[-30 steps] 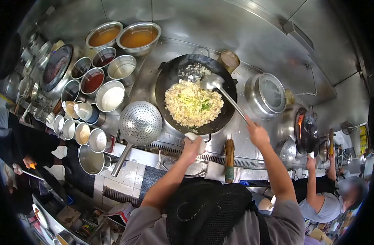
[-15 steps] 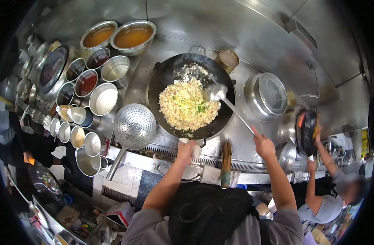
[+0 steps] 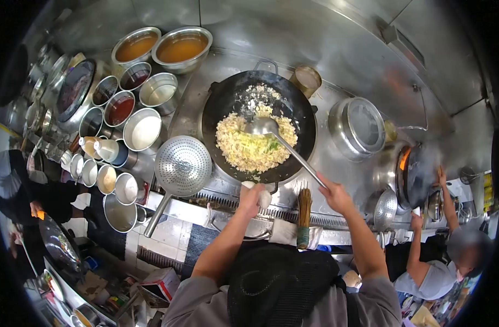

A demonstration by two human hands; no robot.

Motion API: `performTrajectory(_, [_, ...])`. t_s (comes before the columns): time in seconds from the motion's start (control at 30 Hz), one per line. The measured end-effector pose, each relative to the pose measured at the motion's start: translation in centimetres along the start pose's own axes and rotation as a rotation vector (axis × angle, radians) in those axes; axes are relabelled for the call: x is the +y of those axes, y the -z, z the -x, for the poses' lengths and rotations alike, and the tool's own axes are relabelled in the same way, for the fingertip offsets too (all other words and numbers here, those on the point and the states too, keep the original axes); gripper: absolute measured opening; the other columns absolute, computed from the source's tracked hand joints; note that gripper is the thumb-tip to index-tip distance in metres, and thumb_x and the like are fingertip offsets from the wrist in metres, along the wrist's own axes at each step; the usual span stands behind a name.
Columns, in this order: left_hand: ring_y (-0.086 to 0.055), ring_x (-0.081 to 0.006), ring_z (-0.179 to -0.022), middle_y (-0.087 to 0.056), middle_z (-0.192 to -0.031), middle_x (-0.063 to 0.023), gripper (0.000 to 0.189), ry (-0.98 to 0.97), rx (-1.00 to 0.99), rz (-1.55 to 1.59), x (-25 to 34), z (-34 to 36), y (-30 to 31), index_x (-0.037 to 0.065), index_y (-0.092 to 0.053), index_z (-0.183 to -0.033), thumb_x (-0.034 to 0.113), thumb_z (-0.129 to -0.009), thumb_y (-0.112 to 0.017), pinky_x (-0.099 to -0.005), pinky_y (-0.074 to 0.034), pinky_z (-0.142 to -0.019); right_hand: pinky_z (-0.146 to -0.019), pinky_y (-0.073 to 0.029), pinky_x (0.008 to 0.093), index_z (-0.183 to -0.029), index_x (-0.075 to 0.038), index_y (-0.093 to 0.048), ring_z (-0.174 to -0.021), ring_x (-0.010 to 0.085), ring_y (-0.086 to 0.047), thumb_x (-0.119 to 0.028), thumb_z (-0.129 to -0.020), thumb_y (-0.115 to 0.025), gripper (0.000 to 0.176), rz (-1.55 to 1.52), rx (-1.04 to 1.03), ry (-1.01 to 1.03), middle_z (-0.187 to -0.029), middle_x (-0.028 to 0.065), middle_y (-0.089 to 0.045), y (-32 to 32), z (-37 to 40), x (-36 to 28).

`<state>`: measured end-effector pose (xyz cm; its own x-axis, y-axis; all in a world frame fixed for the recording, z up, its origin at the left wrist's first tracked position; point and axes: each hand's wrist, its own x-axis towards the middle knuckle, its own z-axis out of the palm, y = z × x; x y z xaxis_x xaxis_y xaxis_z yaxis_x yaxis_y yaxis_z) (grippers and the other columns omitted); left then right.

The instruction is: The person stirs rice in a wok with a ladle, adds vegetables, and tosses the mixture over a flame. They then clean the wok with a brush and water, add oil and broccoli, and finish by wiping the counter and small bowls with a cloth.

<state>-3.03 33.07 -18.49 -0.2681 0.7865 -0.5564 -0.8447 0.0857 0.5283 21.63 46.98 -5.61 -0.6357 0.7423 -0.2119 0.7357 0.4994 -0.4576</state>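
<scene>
A large black wok point(image 3: 217, 98) holds fried rice point(image 3: 249, 155) with pale yellow shreds and a bit of green on top. At the wok's near edge, my left hand point(image 3: 251, 200) grips a folded white cloth point(image 3: 265, 198) by the handle. My right hand point(image 3: 334, 194) is closed round the end of a long metal ladle point(image 3: 296, 152), whose bowl rests over the rice near the middle of the wok. Some loose grains cling to the wok's far wall.
A perforated strainer point(image 3: 183, 166) and several sauce containers point(image 3: 142, 129) stand left. A bamboo brush point(image 3: 304, 218) lies near the front edge, a lidded pot point(image 3: 357, 128) right. Co-workers point(image 3: 432, 278) handle woks at both sides.
The ladle has moved left from the wok's right side onto the rice, and my right hand has shifted left with it. At the right, the co-worker's wok has tilted and steam rises.
</scene>
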Motion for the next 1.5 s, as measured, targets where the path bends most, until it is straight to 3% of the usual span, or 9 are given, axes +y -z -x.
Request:
performTrajectory(0.2, [-0.067,-0.0249,-0.084,-0.068,-0.096,-0.0131,0.028,-0.069,-0.001,0.037,-2.0,-1.3,1.0,-0.003,-0.059,-0.106,0.000,-0.078,-0.062,-0.0380,-0.055,-0.068,-0.078,-0.051,0.0396,-0.140,-0.017,-0.050,-0.093,0.0387,-0.067,-0.016,-0.094,-0.060,0.047,-0.109,0.094,-0.245,-0.099,0.0266,-0.066,1.7,-1.3,-2.9])
performTrajectory(0.47, [-0.066,-0.0243,-0.084,-0.067,-0.098,-0.0131,0.031,-0.009,0.010,-0.038,-1.8,-2.2,1.7,-0.003,-0.058,-0.109,0.000,-0.079,-0.060,-0.0374,-0.055,-0.069,-0.082,-0.049,0.0372,-0.141,-0.013,-0.049,-0.079,0.0221,-0.060,-0.013,-0.094,-0.059,0.049,-0.340,0.190,0.097,-0.110,0.0194,-0.069,-6.1,-0.2,-2.2])
performTrajectory(0.6, [-0.067,-0.0257,-0.080,-0.068,-0.095,-0.0159,0.028,-0.055,-0.006,-0.023,-1.4,-1.6,1.0,-0.005,-0.058,-0.107,0.000,-0.079,-0.059,-0.0389,-0.056,-0.068,-0.081,-0.049,0.0374,-0.141,-0.013,-0.048,-0.085,0.0249,-0.066,-0.015,-0.095,-0.057,0.047,-0.490,0.083,-0.333,-0.109,0.0217,-0.068,-1.8,-1.6,-6.7])
performTrajectory(0.73, [-0.067,-0.0253,-0.078,-0.067,-0.090,-0.0144,0.025,-0.029,0.018,-0.043,-0.9,-1.0,0.7,-0.007,-0.058,-0.103,-0.001,-0.079,-0.059,-0.0387,-0.056,-0.067,-0.072,-0.050,0.0440,-0.146,-0.021,-0.041,-0.076,0.0436,-0.064,-0.022,-0.097,-0.056,0.051,-0.320,0.366,-0.089,-0.087,0.0303,-0.064,-7.3,-7.1,-3.1])
performTrajectory(0.77, [-0.067,-0.0247,-0.077,-0.067,-0.089,-0.0138,0.023,-0.009,0.023,-0.068,0.0,-0.4,0.1,-0.007,-0.059,-0.101,-0.001,-0.079,-0.060,-0.0380,-0.056,-0.066,-0.074,-0.049,0.0493,-0.147,-0.025,-0.038,-0.078,0.0450,-0.064,-0.024,-0.096,-0.057,0.054,-0.185,0.213,-0.173,-0.084,0.0271,-0.065,-7.1,-6.1,-4.3])
performTrajectory(0.87, [-0.066,-0.0232,-0.076,-0.066,-0.087,-0.0124,0.023,-0.012,0.068,-0.117,-1.0,-2.0,1.2,-0.006,-0.059,-0.099,0.000,-0.078,-0.062,-0.0366,-0.056,-0.064,-0.073,-0.049,0.0528,-0.147,-0.034,-0.037,-0.078,0.0440,-0.064,-0.027,-0.095,-0.057,0.056,-0.057,0.101,0.101,-0.090,0.0246,-0.066,-7.9,-1.1,-2.8])
performTrajectory(1.03, [-0.064,-0.0205,-0.078,-0.064,-0.092,-0.0092,0.028,-0.071,-0.019,-0.058,-1.0,-1.0,1.2,-0.003,-0.057,-0.104,0.002,-0.078,-0.066,-0.0354,-0.055,-0.066,-0.063,-0.054,0.0477,-0.141,-0.042,-0.044,-0.072,0.0378,-0.066,-0.032,-0.094,-0.058,0.050,0.445,0.095,-0.010,-0.097,0.0163,-0.068,-0.5,4.4,-2.7])
performTrajectory(1.23, [-0.064,-0.0208,-0.079,-0.063,-0.090,-0.0095,0.028,-0.015,0.011,0.004,-0.5,-0.7,0.6,-0.003,-0.057,-0.102,0.001,-0.076,-0.067,-0.0346,-0.053,-0.065,-0.052,-0.050,0.0433,-0.129,-0.028,-0.062,-0.056,0.0313,-0.059,-0.018,-0.088,-0.065,0.042,0.605,0.281,0.177,-0.075,0.0121,-0.062,12.3,8.9,-8.4])
performTrajectory(1.5, [-0.061,-0.0187,-0.064,-0.062,-0.081,-0.0115,0.015,0.017,0.080,-0.122,-2.2,-2.5,1.1,-0.008,-0.057,-0.091,0.000,-0.079,-0.059,-0.0347,-0.050,-0.052,-0.073,-0.053,0.0484,-0.137,-0.031,-0.052,-0.080,0.0377,-0.066,-0.024,-0.090,-0.062,0.049,0.705,-0.082,-0.146,-0.091,0.0184,-0.067,10.1,5.3,-8.8])
